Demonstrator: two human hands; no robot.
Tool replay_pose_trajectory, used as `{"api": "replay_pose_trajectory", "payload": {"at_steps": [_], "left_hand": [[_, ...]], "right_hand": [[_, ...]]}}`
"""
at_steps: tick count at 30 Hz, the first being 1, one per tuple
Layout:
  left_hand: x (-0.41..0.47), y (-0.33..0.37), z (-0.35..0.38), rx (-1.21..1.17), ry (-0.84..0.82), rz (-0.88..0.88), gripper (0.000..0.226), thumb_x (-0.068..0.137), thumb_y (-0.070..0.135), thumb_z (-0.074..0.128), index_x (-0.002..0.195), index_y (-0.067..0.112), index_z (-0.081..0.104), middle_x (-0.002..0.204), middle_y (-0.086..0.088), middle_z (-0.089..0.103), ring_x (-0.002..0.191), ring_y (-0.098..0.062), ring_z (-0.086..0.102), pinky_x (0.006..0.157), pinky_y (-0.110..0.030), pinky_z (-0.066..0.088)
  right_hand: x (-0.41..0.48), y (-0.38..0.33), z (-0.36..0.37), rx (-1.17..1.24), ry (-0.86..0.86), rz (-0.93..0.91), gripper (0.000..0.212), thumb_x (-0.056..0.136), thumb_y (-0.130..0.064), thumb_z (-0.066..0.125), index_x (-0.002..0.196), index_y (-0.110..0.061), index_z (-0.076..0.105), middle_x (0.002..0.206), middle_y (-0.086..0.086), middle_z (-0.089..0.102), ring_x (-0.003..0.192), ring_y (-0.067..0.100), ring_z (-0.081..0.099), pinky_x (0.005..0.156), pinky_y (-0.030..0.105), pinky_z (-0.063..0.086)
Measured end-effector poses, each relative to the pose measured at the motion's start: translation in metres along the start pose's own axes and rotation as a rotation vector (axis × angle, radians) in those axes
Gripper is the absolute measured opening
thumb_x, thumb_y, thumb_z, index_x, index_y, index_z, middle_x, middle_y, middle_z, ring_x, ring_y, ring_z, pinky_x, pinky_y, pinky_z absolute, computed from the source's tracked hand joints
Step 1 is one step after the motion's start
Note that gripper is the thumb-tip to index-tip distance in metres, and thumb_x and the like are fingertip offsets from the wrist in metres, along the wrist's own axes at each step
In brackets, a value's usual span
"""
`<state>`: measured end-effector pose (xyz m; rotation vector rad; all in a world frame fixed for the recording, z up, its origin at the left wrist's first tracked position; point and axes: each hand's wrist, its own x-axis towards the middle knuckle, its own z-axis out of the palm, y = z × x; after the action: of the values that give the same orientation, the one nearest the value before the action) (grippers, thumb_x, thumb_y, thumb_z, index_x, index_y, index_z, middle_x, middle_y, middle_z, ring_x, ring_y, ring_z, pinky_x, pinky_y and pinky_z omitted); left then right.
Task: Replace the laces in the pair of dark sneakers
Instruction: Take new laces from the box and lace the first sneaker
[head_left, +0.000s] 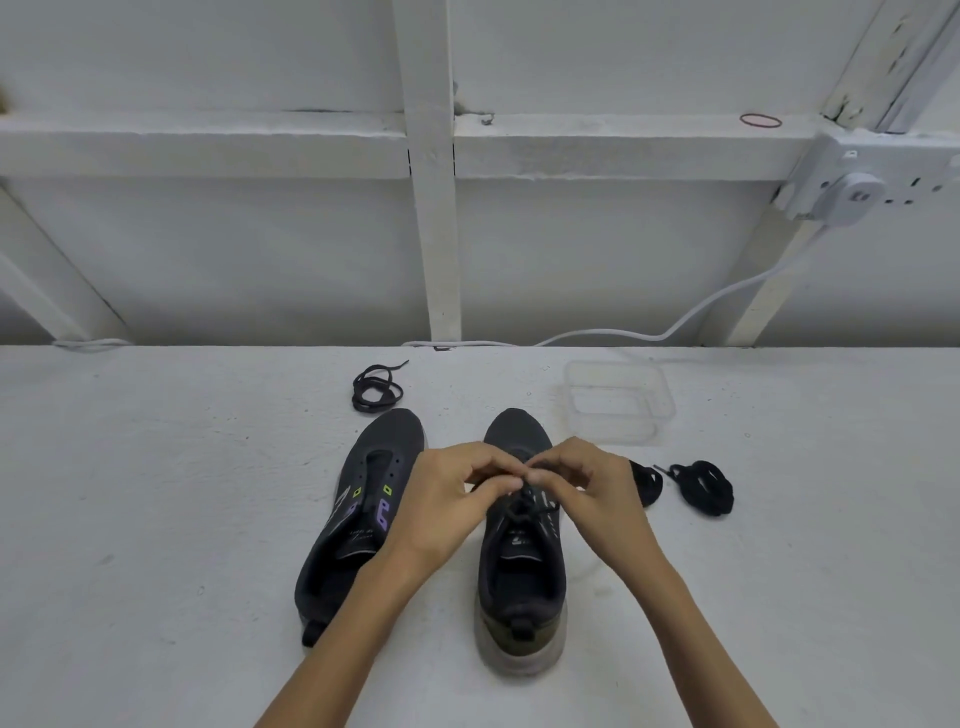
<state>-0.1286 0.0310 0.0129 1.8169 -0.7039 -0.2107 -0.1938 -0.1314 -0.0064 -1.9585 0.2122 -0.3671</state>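
Sneakers (521, 564) on white surface (156, 519) by wall (208, 249)

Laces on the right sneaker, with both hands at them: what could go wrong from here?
1. The left hand and right hand pinch the tied lace on the right sneaker; pulling the wrong strand might tighten the knot.
2. Nothing holds that sneaker down, so a tug could drag it.
3. The lace coil and lace bundles look alike; old and new may get mixed.

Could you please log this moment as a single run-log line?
left hand: pinches lace | right hand: pinches same lace | right sneaker: has lace | left sneaker: unlaced | loose lace coil: beyond left sneaker
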Motion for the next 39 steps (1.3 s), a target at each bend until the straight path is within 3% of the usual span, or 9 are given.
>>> {"api": "replay_pose_trajectory", "payload": {"at_steps": [6,8,12,17,21,26,29,34,39], "left_hand": [[-0.002,-0.004,0.003,0.026,-0.073,0.086,0.018,0.084,0.002,0.068,0.085,0.019,0.072,0.083,0.013,0.071,0.084,-0.010,0.067,0.076,-0.017,0.048],[-0.004,-0.007,0.008,-0.018,-0.026,0.073,0.022,0.085,0.003,0.068,0.090,0.024,0.071,0.088,0.014,0.070,0.089,-0.009,0.066,0.078,-0.016,0.048],[-0.007,-0.014,0.012,0.106,0.096,0.218,0.038,0.077,0.010,0.078,0.113,0.021,0.069,0.116,0.008,0.061,0.115,-0.013,0.057,0.097,-0.018,0.042],[-0.009,-0.010,0.011,0.119,0.193,0.359,0.014,0.080,0.008,0.076,0.094,0.012,0.077,0.092,0.004,0.070,0.087,-0.009,0.067,0.079,-0.025,0.054],[-0.007,-0.010,0.002,0.075,0.215,0.260,0.011,0.078,0.006,0.077,0.088,0.011,0.077,0.083,0.008,0.073,0.078,-0.007,0.069,0.074,-0.024,0.056],[-0.011,-0.015,-0.020,0.029,0.136,-0.016,0.015,0.076,0.004,0.079,0.081,0.018,0.077,0.072,0.012,0.072,0.064,-0.009,0.066,0.067,-0.020,0.052],[-0.016,-0.022,-0.034,0.130,0.130,-0.133,0.022,0.076,0.003,0.078,0.074,0.024,0.075,0.067,0.010,0.070,0.057,-0.004,0.060,0.061,-0.014,0.047],[-0.023,-0.033,-0.045,0.345,0.110,-0.206,0.014,0.077,0.009,0.078,0.073,0.022,0.076,0.065,0.008,0.071,0.063,-0.008,0.065,0.067,-0.020,0.053],[-0.023,-0.034,-0.045,0.477,0.068,-0.265,0.009,0.078,0.015,0.078,0.074,0.023,0.076,0.063,0.018,0.065,0.061,0.001,0.060,0.062,-0.004,0.040]], "right_hand": [[-0.003,-0.001,-0.020,0.301,-0.427,0.231,0.018,0.089,-0.007,0.066,0.076,-0.018,0.072,0.070,-0.006,0.062,0.070,0.010,0.055,0.073,0.022,0.045],[-0.002,-0.003,-0.023,0.389,-0.458,0.259,0.017,0.090,-0.013,0.063,0.076,-0.018,0.071,0.072,-0.005,0.063,0.073,0.009,0.057,0.075,0.020,0.045],[-0.001,-0.002,-0.016,0.625,-0.354,0.324,0.015,0.089,-0.017,0.064,0.086,-0.003,0.069,0.078,0.007,0.065,0.075,0.016,0.059,0.076,0.024,0.048],[-0.001,-0.003,-0.010,0.630,-0.298,0.345,0.017,0.087,-0.021,0.067,0.088,-0.004,0.069,0.075,0.007,0.061,0.072,0.016,0.056,0.074,0.023,0.046],[-0.004,-0.004,-0.008,0.536,-0.176,0.332,0.019,0.081,-0.022,0.071,0.088,-0.005,0.073,0.080,0.006,0.069,0.075,0.013,0.059,0.075,0.023,0.046],[-0.015,0.009,-0.019,0.469,0.020,0.345,0.004,0.084,-0.005,0.070,0.083,-0.002,0.072,0.074,-0.002,0.071,0.067,0.003,0.062,0.066,0.012,0.047],[-0.026,0.026,-0.028,0.371,0.085,0.386,0.006,0.085,-0.006,0.070,0.081,-0.002,0.072,0.064,-0.004,0.063,0.059,0.006,0.051,0.062,0.017,0.042],[-0.041,0.047,-0.036,0.278,0.163,0.451,0.007,0.086,-0.005,0.069,0.081,-0.005,0.073,0.056,-0.007,0.054,0.058,0.010,0.043,0.064,0.022,0.039],[-0.042,0.055,-0.038,0.254,0.212,0.460,0.008,0.086,-0.003,0.068,0.079,-0.005,0.072,0.058,-0.004,0.055,0.061,0.014,0.042,0.064,0.023,0.039]]}}
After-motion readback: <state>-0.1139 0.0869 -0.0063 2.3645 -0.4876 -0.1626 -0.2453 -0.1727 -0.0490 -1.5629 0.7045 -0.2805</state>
